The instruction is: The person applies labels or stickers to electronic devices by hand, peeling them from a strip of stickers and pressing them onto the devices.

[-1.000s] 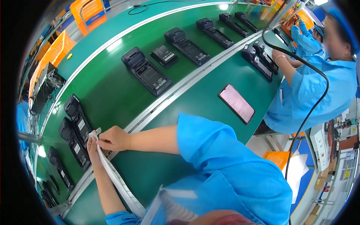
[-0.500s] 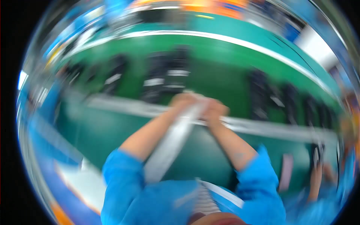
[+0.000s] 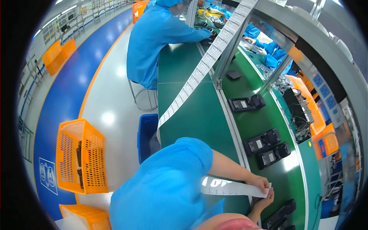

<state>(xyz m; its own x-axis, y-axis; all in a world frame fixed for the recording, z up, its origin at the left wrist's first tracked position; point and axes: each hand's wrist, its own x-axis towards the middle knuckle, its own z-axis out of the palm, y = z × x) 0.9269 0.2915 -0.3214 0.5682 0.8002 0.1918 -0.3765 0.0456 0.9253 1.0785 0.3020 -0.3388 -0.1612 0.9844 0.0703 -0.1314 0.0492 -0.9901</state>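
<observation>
A white strip of label backing runs from under my blue sleeve across the table edge. At its end, the fingers of my left hand are closed, pinching it. My right hand is closed on the same end from the other side, its fingers partly hidden. Below and beyond my hands, black handheld devices lie on the green belt. A long strip of printed labels slants from the overhead frame down to the table's edge.
A blue bin stands beside the green table. Orange crates are on the floor. A co-worker in blue sits further along the table. More black devices lie on the belt, and a metal post rises from the table.
My view has swung to the left, so the hands now appear at the lower right. Both still hold the strip. The floor, crates and hanging label strip have come into view.
</observation>
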